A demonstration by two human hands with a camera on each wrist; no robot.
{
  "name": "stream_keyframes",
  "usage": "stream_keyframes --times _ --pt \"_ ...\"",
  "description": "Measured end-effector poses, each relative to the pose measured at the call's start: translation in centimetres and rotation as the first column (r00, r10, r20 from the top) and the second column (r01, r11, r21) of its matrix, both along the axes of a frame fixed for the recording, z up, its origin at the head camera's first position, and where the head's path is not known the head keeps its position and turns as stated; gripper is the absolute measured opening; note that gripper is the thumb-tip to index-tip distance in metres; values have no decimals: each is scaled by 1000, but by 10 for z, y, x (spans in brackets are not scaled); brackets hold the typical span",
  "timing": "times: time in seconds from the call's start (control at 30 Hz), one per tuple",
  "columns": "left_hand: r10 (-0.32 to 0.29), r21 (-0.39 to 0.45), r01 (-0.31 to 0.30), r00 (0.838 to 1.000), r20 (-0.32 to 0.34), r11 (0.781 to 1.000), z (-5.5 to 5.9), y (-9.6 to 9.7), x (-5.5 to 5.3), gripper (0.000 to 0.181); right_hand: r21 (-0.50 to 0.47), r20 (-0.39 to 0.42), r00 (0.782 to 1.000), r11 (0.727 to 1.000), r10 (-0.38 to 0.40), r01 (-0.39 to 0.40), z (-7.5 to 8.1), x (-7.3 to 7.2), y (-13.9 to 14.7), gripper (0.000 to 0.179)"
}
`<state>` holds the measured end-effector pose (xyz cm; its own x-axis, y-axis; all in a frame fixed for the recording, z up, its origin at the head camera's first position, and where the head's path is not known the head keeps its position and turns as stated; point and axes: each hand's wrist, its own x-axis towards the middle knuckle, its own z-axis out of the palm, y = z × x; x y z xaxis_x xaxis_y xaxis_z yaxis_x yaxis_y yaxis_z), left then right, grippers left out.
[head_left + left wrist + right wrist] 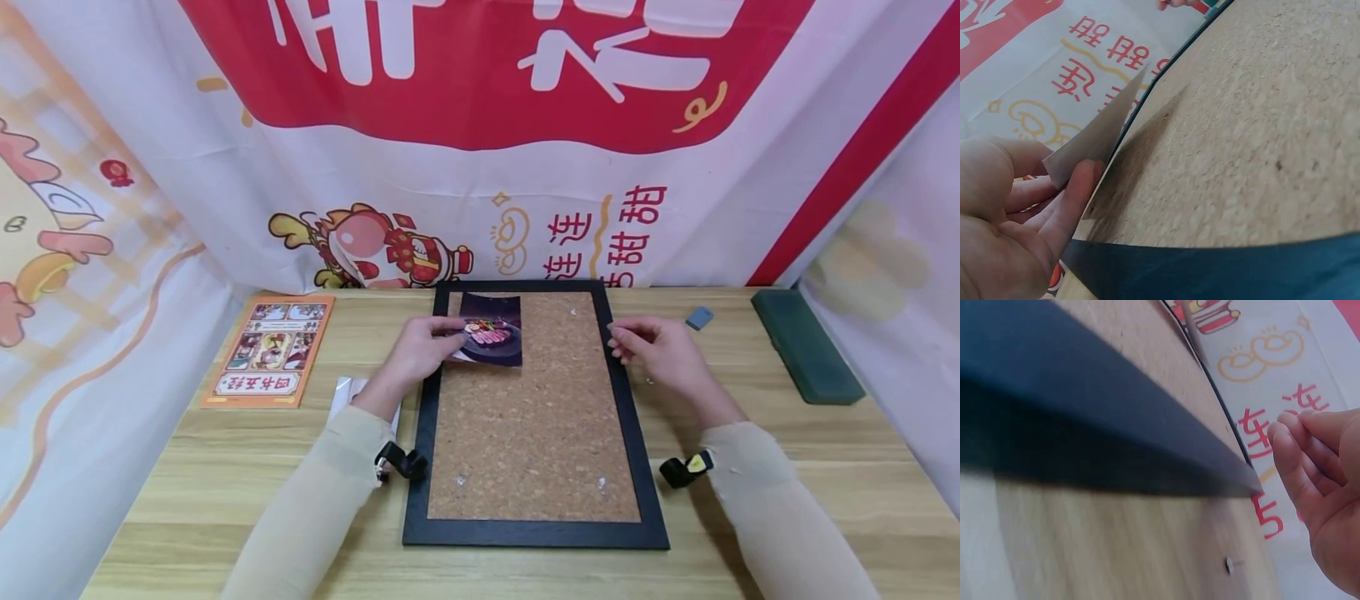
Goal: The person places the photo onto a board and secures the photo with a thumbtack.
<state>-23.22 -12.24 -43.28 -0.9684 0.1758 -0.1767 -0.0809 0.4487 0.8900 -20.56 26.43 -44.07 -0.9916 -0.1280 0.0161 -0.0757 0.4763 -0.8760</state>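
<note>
A photo print (pixel 495 342) of sliced meat on a dark plate is pinched at its left edge by my left hand (pixel 423 350). It covers the upper left of a black-framed cork board (pixel 540 433). The left wrist view shows the photo (pixel 1100 131) from its pale back, tilted up off the cork, its shadow beneath. My right hand (pixel 652 342) is just by the frame's upper right edge. Its thumb and fingertips come together; whether something tiny is between them I cannot tell. A small thumbtack (pixel 1230 565) lies on the table below that hand.
Small clear pins or tacks (pixel 573 312) show on the cork, near the top right and lower corners. An orange booklet (pixel 270 354) and a white item (pixel 345 393) lie left. A blue eraser-like block (pixel 699 317) and green case (pixel 806 346) lie right. Printed cloth (pixel 465 192) stands behind.
</note>
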Motion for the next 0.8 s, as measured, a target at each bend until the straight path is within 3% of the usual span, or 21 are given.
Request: stream_keyframes --times 0.3,0.57,0.8 --pt "-46 14 47 999 -19 999 -4 10 -2 34 18 -6 996 996 90 -90 8 -10 -25 26" --pt "-124 -51 121 990 -61 991 -7 18 -4 32 12 31 994 994 108 -108 6 -22 -45 24" --pt "-192 -63 189 980 -52 980 -6 23 -7 33 -5 52 993 995 104 -104 9 -29 -59 24"
